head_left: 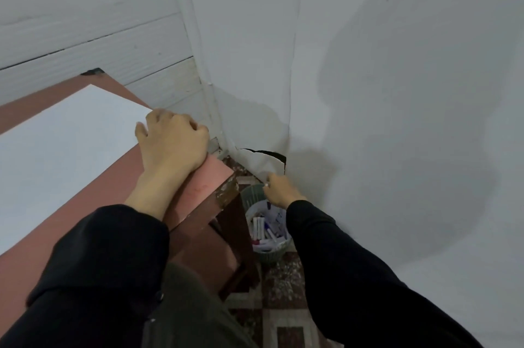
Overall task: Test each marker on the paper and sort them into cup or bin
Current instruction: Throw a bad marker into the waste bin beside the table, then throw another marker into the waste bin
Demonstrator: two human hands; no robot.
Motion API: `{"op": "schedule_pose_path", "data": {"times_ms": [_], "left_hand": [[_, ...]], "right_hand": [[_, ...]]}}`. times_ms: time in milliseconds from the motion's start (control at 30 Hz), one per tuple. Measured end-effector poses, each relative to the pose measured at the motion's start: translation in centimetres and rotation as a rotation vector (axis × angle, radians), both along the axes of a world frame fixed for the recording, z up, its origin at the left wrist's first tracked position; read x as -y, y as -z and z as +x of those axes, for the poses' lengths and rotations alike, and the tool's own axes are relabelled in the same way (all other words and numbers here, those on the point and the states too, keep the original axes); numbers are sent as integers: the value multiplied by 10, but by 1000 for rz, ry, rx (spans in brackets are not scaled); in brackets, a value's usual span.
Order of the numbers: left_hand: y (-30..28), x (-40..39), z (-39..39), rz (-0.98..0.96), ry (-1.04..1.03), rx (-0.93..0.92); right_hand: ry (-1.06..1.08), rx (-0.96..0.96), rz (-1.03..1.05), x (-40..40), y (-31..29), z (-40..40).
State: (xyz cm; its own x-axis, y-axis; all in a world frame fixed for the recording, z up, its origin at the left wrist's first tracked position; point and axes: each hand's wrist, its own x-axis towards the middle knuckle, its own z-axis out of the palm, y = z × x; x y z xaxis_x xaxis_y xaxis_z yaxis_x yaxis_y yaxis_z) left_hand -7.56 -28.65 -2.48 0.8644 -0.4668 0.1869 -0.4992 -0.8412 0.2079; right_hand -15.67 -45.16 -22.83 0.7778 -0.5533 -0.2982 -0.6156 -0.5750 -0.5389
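A large white paper (71,143) lies on the reddish table (198,189). My left hand (173,143) sits at the paper's right corner, with its fingers curled over the table's far edge. On the floor beside the table leg stands a grey-green slatted bin (251,194) holding several white markers (265,230) with coloured caps. My right hand (280,187) hangs low, just above the bin's far rim. It pinches a small white marker end (266,185); the rest of that marker is hidden by the hand. No cup is in view.
White walls meet in a corner right behind the bin, with torn wall covering (263,160) just above my right hand. The dark wooden table leg (229,223) stands against the bin's left side. Patterned floor tiles (283,319) run toward me.
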Motion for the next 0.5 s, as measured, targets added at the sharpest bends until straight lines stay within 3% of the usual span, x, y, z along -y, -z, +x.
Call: {"op": "schedule_pose_path", "data": {"times_ms": [133, 333, 500], "left_hand": [[1, 1, 1, -5, -6, 6], [1, 0, -2, -68, 1, 11], [-4, -5, -6, -480, 25, 61]], "right_hand": [[48, -41, 65, 4, 8, -5], [148, 262, 7, 4, -44, 1], [167, 581, -16, -21, -125, 18]]}}
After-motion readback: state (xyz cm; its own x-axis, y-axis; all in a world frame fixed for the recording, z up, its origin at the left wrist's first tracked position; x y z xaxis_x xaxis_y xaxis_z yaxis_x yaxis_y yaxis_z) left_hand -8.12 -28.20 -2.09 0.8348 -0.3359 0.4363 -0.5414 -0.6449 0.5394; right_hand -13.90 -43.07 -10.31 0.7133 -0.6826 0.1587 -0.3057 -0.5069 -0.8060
